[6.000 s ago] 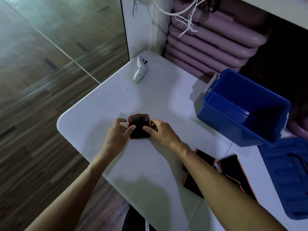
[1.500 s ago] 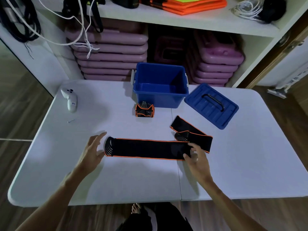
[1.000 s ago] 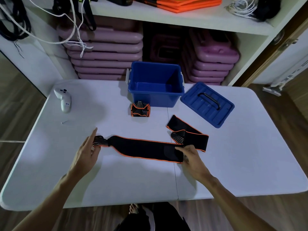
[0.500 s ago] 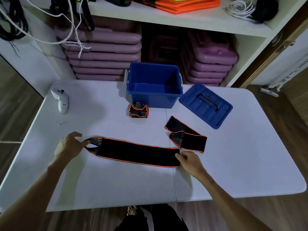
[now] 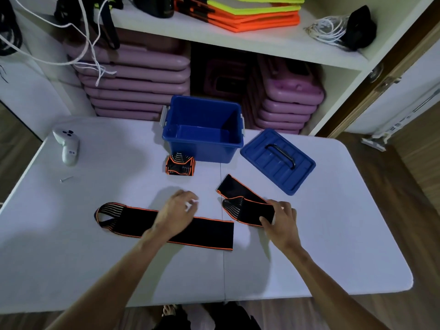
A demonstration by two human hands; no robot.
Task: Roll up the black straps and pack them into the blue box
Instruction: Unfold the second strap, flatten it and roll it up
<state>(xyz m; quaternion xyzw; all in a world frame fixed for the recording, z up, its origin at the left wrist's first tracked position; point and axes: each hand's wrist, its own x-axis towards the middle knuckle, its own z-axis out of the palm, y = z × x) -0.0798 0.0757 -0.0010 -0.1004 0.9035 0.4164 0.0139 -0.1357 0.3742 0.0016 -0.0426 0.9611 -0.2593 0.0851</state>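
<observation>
Nearest the person, the long strap (image 5: 164, 226) lay flat in front of the blue box (image 5: 203, 129). The left hand (image 5: 177, 211) had let go of its looped end and hung blurred over its middle, fingers loosely spread, holding nothing. Right of it, the right hand (image 5: 279, 221) had moved on to pinch the folded strap (image 5: 242, 206). The rolled strap (image 5: 180, 165) stayed against the box, the lid (image 5: 277, 160) to its right.

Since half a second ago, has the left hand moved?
Yes. The left hand let go of the flat strap's looped end and moved right along it, toward the table's centre seam. It now hovers over the strap's middle.
</observation>
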